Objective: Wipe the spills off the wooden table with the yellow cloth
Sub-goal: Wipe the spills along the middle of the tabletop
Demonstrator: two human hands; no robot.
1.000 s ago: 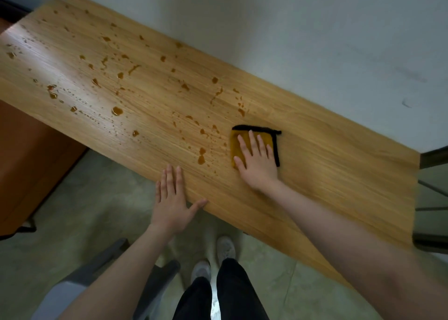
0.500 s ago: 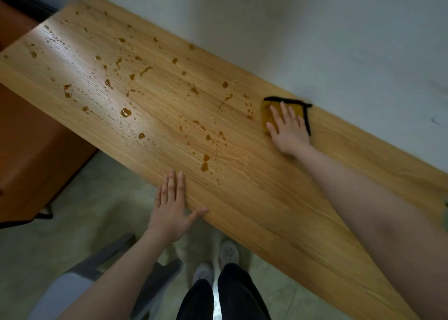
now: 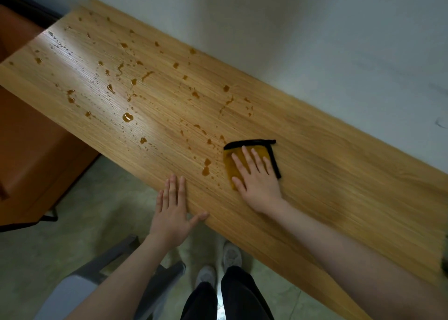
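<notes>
Cloth (image 3: 234,167) is lying flat on the table (image 3: 339,174), center-right of frame, near the front edge. Your right hand (image 3: 257,179) is pressing it down with flat, spread fingers, not gripping. Amber spills (image 3: 206,168) are sitting just left of it, many more scattering toward the upper left. Your left hand (image 3: 173,209) is resting flat and empty on the front edge, lower center. Risk: with only palm pressure the folded cloth could be slipping or bunching, smearing drops or pushing liquid off the edge.
</notes>
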